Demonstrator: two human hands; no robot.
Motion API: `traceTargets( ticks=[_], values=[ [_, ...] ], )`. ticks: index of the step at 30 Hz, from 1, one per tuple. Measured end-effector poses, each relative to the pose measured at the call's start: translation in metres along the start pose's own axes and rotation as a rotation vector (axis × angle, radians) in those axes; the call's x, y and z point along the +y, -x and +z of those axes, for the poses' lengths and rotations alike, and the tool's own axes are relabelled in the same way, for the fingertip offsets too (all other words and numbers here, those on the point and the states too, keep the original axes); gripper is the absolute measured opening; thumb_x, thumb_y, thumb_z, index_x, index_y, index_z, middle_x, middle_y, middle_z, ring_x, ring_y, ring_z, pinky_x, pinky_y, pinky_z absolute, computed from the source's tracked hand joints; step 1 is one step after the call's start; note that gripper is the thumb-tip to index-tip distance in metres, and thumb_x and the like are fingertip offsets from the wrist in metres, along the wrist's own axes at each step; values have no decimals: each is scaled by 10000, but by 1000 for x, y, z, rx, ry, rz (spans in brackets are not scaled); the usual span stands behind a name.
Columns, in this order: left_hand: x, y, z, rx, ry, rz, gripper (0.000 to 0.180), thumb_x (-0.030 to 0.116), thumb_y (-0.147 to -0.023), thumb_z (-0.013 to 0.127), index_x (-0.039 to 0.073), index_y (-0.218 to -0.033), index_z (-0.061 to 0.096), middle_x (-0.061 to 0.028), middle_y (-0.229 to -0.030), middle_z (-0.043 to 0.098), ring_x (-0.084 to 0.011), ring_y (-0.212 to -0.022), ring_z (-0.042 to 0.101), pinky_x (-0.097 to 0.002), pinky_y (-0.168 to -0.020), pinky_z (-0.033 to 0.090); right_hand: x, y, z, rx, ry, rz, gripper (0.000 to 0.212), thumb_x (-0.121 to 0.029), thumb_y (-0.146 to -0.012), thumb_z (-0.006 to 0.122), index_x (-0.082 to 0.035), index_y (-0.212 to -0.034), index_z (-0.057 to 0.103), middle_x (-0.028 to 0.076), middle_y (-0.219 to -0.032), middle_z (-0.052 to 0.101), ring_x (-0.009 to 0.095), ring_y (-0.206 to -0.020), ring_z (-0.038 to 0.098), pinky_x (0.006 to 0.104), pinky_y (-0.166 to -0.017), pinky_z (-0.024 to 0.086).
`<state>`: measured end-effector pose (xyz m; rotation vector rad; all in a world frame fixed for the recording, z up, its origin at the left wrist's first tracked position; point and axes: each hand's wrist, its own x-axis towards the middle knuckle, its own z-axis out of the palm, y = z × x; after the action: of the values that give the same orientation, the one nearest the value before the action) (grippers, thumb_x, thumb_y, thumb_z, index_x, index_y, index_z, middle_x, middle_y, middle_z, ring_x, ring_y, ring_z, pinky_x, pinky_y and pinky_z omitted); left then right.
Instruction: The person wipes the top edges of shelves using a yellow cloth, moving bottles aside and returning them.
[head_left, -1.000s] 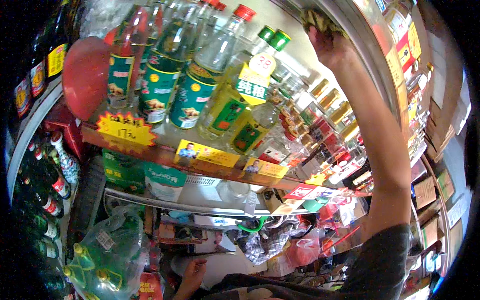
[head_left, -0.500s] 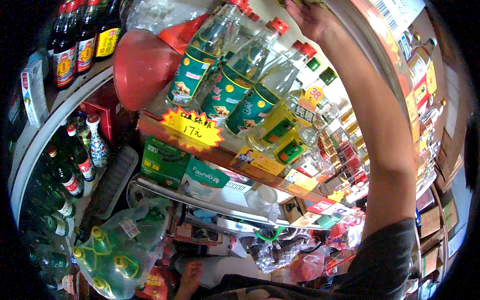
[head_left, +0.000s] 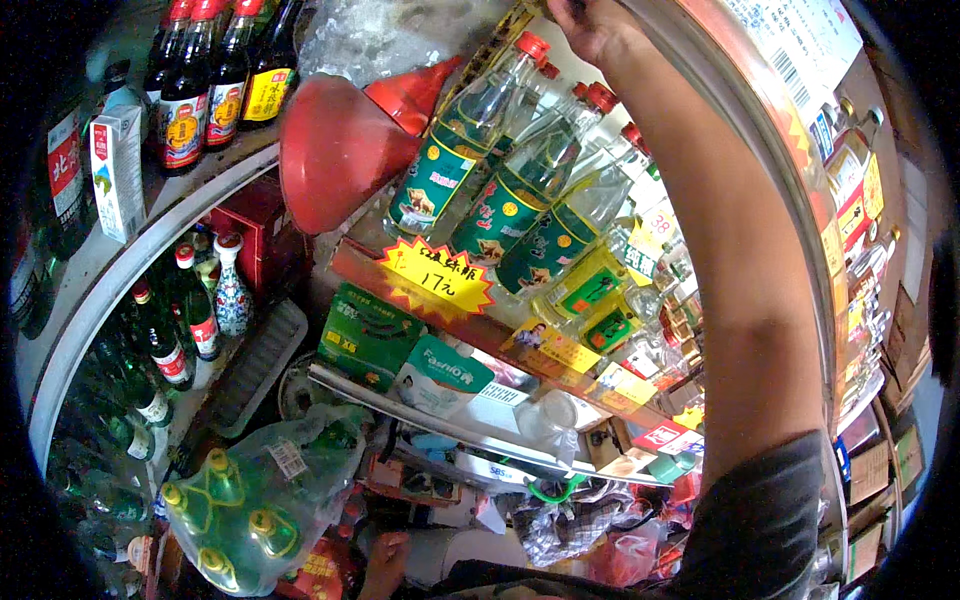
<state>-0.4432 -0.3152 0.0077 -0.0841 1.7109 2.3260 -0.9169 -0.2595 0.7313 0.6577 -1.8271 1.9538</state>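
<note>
My right arm reaches up across the shelf, and my right hand (head_left: 592,28) is at the top edge, its fingers cut off by the frame. Close below it stand clear bottles with green labels and red caps, such as the front bottle (head_left: 437,175). Beside the hand slants a yellow-and-black patterned strip (head_left: 512,38); whether I touch it cannot be seen. A red funnel (head_left: 335,155) lies on its side left of the bottles. My left hand (head_left: 385,560) hangs low near my body, dim, its fingers unclear, near a plastic-wrapped pack of green bottles (head_left: 265,500).
A yellow starburst price tag (head_left: 437,278) hangs on the shelf's front edge. Dark sauce bottles (head_left: 182,125) and a white carton (head_left: 118,175) stand at the upper left. Below the shelf sit a green box (head_left: 370,335) and a teal-and-white packet (head_left: 440,372).
The view has shifted, so the shelf and bottles appear further right and mostly lower. My right hand has moved slightly left and remains at the top edge.
</note>
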Motion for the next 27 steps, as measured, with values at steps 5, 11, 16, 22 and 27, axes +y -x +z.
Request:
traceTargets(
  ticks=[5,11,16,22,27],
  values=[
    [-20,6,-4,28,-35,-75,236,69,-877,629,75,-1104,564,-65,-1099,599,-189,-1029,553,-327,-883,458,-9,11,-1,-149,-67,11,156,-132,-969,453,-75,-1043,578,45,-939,612,160,-824,613,271,-663,580],
    [-1,9,-1,19,-113,316,220,97,-895,608,66,-1108,566,-72,-1088,601,-197,-1013,567,-317,-883,458,-9,32,3,22,-324,207,151,-55,-970,414,0,-1031,540,103,-895,597,195,-818,606,275,-692,579],
    [49,14,7,15,-159,88,222,142,-894,592,55,-1097,564,-84,-1051,605,-197,-979,576,-325,-853,466,-15,48,20,-75,-463,269,136,-80,-957,463,-4,-1022,555,105,-862,613,167,-674,600,227,-600,571],
    [80,25,12,24,-255,78,229,148,-891,569,24,-1084,563,-99,-1019,614,-179,-935,586,-322,-810,478,-31,81,35,-398,-622,343,138,-110,-943,493,4,-942,571,91,-784,613,135,-597,570,207,-549,541],
    [42,33,8,54,-100,48,210,137,-890,565,26,-1068,563,-93,-1058,608,-175,-930,582,-318,-812,475,-25,102,32,-307,-712,160,46,-66,-894,551,-34,-893,584,84,-755,613,122,-555,545,189,-519,516]
  ],
)
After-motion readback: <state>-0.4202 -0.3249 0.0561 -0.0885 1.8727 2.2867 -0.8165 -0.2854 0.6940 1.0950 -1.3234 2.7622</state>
